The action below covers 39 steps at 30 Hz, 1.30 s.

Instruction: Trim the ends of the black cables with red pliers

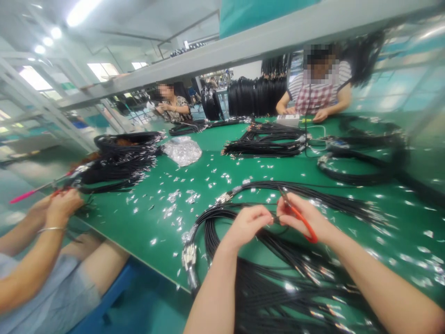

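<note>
My left hand point(251, 223) is closed, finger and thumb pinching a thin black cable near its end. In my right hand point(301, 217) sit red-handled scissors point(306, 224), their dark blades pointing up and away. The fingertips of both hands nearly meet at the cable, and its exact end is hidden between them. Under and around my hands lie bundles of black cables point(278, 253) with bare, coppery or silvery tips. One looped bundle has silvery metal connectors point(189, 256) at its end, left of my forearm.
Small silvery scraps point(172, 197) litter the green table point(139, 222). A clear plastic bag point(182, 150) and more cable bundles point(264, 141) lie farther back. At left, a co-worker's hands point(66, 204) work by a cable pile. Two people sit across, below a grey shelf beam point(194, 60).
</note>
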Motion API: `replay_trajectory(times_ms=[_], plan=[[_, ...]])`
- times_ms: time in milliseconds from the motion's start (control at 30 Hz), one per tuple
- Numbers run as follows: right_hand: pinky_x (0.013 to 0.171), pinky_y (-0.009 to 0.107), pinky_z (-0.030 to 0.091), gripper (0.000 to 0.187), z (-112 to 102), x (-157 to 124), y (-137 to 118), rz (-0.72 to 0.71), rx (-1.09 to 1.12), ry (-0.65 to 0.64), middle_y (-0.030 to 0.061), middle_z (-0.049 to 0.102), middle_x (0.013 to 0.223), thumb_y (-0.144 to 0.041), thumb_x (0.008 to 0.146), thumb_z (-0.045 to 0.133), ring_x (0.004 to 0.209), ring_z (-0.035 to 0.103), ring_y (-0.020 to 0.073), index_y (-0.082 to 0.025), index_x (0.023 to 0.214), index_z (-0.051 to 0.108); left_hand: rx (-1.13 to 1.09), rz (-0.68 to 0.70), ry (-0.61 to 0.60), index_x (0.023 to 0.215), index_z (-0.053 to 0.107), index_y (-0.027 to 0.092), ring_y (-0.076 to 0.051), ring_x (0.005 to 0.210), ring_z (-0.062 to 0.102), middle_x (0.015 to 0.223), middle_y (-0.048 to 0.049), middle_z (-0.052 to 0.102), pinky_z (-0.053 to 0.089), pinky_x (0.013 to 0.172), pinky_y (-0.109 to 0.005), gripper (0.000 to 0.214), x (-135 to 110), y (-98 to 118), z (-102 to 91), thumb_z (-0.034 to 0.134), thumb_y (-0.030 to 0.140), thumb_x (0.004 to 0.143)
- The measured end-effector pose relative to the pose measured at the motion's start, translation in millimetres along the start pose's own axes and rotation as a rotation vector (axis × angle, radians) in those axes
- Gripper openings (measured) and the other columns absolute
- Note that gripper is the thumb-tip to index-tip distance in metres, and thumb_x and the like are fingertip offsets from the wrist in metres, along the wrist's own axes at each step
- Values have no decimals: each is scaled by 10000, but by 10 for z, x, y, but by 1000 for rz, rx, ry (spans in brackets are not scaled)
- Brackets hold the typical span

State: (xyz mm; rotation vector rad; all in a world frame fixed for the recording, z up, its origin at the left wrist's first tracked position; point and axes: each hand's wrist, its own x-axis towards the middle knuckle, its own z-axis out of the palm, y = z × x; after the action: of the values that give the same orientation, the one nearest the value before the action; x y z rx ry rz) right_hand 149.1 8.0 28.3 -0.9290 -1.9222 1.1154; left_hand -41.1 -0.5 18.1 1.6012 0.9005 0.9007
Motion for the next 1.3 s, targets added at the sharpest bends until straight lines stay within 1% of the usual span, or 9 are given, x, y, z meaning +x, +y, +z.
replay_trajectory(times_ms=[133, 233, 333, 433, 600, 733, 867, 1167, 1300], plan=[[563, 255, 444, 223, -9, 30, 145, 28, 241, -10, -24, 546, 709, -195, 727, 616, 591, 531, 115, -205, 863, 438, -141, 65, -87, 698, 649, 144, -155, 792, 534, 858, -52, 599, 406, 735, -269, 130, 20, -18, 25, 574, 236, 752], [539, 239, 438, 293, 11, 76, 291, 60, 365, 24, -38, 547, 677, -189, 674, 670, 566, 529, 106, -204, 841, 431, -227, 135, -34, 662, 657, 150, -207, 982, 516, 1049, -77, 569, 390, 855, -319, 115, 45, -48, 95, 614, 234, 728], [554, 252, 459, 284, 29, 112, 366, 93, 421, 31, -32, 553, 691, -242, 704, 655, 592, 566, 121, -205, 869, 428, -364, 149, 22, 636, 646, 152, -245, 1067, 493, 1081, -87, 590, 345, 937, -382, 139, 71, -78, 186, 616, 248, 732], [598, 266, 479, 283, 20, 115, 298, 56, 295, 131, -17, 551, 748, -269, 716, 644, 647, 584, 130, -206, 897, 437, -570, 154, 72, 620, 632, 153, -239, 1045, 505, 985, -81, 623, 362, 917, -384, 147, 95, -98, 267, 621, 251, 729], [632, 272, 488, 190, 64, 35, 38, -135, -213, 418, 3, 573, 766, -192, 753, 556, 667, 576, 136, -217, 920, 468, -763, 103, 157, 625, 608, 142, -173, 913, 525, 934, -57, 572, 423, 766, -288, 151, 113, -93, 353, 612, 242, 739], [638, 276, 497, 201, 195, -26, -48, -369, -519, 414, 48, 619, 836, -137, 783, 504, 706, 599, 159, -212, 969, 494, -728, 101, 231, 631, 558, 140, -119, 751, 507, 889, -40, 553, 415, 715, -258, 200, 103, -92, 397, 614, 297, 742], [646, 284, 504, 273, 244, -37, -48, -496, -639, 399, 60, 633, 845, -73, 785, 465, 744, 615, 175, -208, 1020, 494, -578, 143, 294, 680, 557, 147, -117, 739, 472, 810, -28, 521, 396, 710, -243, 199, 88, -118, 400, 571, 319, 779], [590, 257, 487, 244, 164, -33, -120, -468, -665, 301, 40, 636, 775, -57, 776, 441, 650, 593, 150, -209, 957, 500, -349, 231, 219, 706, 580, 149, -162, 832, 495, 849, -45, 535, 389, 801, -299, 229, 93, -188, 364, 495, 324, 828], [601, 249, 480, 223, 179, -26, -92, -446, -635, 329, 43, 632, 773, -67, 763, 444, 661, 596, 150, -202, 929, 506, -265, 224, 240, 706, 576, 153, -164, 828, 498, 837, -44, 536, 393, 806, -301, 243, 100, -200, 367, 494, 347, 825]])
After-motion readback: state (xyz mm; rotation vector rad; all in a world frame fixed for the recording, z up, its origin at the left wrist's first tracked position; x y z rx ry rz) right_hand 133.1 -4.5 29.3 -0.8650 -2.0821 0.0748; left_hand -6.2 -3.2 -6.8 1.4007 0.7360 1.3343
